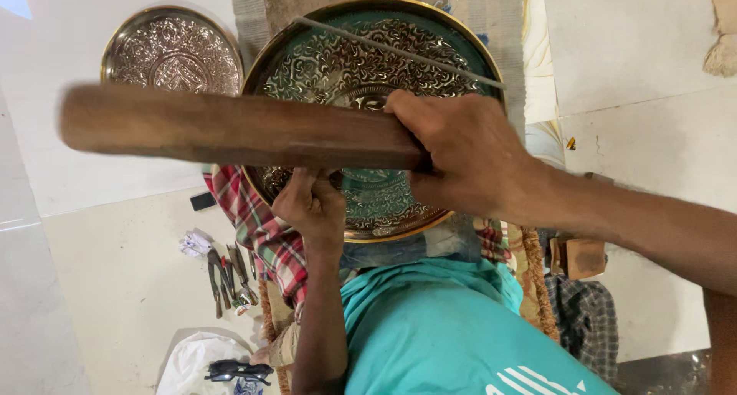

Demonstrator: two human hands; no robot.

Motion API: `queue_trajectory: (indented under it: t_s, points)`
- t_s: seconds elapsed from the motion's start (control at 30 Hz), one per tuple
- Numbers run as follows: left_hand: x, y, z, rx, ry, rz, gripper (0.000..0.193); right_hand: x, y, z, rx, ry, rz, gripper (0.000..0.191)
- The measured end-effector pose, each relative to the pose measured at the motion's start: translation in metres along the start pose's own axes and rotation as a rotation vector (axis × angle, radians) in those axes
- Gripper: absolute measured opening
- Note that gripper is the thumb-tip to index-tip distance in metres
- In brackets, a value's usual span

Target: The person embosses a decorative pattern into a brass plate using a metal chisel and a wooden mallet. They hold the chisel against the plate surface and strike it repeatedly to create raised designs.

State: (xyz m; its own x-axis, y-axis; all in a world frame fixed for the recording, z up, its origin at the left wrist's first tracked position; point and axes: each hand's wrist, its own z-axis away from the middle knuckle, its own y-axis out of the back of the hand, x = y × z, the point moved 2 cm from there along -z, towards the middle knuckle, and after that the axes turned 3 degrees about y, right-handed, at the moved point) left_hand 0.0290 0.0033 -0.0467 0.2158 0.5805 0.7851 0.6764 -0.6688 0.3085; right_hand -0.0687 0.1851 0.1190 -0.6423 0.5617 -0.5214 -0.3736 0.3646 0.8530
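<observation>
head view: my right hand (pixel 461 153) grips the wooden mallet (pixel 230 128); left hand (pixel 311 204), fist closed at 6 o'clock on the engraved brass plate (pixel 368 65), risks a mis-hit.

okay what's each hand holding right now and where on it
The right hand grips a long wooden bat at its near end. The left hand is closed against the engraved round metal plate; what its fingers hold cannot be told.

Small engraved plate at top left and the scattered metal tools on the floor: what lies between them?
In the head view, the wooden mallet in the right hand crosses between the small plate and the tools; below it is pale floor and a small dark object.
</observation>
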Motion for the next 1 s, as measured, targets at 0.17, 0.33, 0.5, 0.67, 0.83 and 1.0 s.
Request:
queue_trajectory:
  t_s: [0.17,0.33,0.5,0.67,0.83,1.0]
  points:
    - [-0.012,0.001,0.008,-0.026,0.038,-0.082,0.035,-0.004,-0.002,-0.001,0.015,0.075,0.087,0.045]
    - [-0.019,0.000,0.011,-0.014,0.064,-0.155,0.028,-0.006,-0.001,0.004,-0.147,-0.098,0.178,0.043]
    - [-0.003,-0.002,-0.004,-0.034,-0.030,-0.090,0.038,0.005,-0.011,0.041,-0.019,-0.212,0.264,0.042]
    - [0.022,-0.001,-0.016,0.013,0.132,0.462,0.024,0.020,-0.085,0.103,0.502,-0.446,-0.628,0.026]
    - [0.035,-0.009,-0.024,-0.400,-0.038,0.256,0.032,0.019,-0.157,0.172,0.607,-0.665,-0.682,0.025]
    - [0.024,-0.014,-0.034,-0.599,-0.176,0.080,0.044,0.022,-0.161,0.196,0.554,-0.796,-0.511,0.030]
